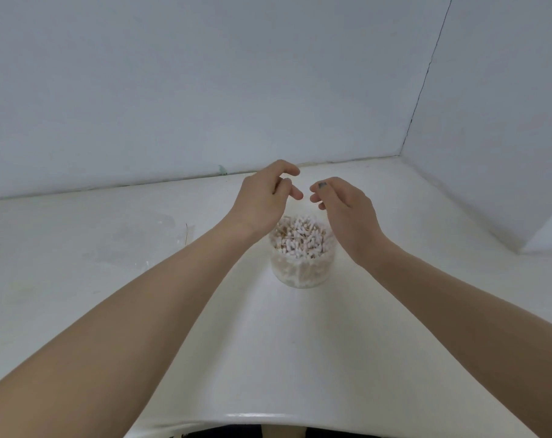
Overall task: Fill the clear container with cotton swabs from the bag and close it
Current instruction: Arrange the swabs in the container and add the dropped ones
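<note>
Both hands, left hand (262,197) and right hand (344,205), hover loosely curled, holding nothing I can see, over the heaped cotton swabs (301,237); a knock could topple the lidless clear container (303,270).

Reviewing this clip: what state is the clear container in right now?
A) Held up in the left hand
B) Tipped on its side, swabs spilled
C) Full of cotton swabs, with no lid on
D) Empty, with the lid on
C: the clear container stands upright on the table, cotton swabs showing at its open top, both hands above it.
</note>
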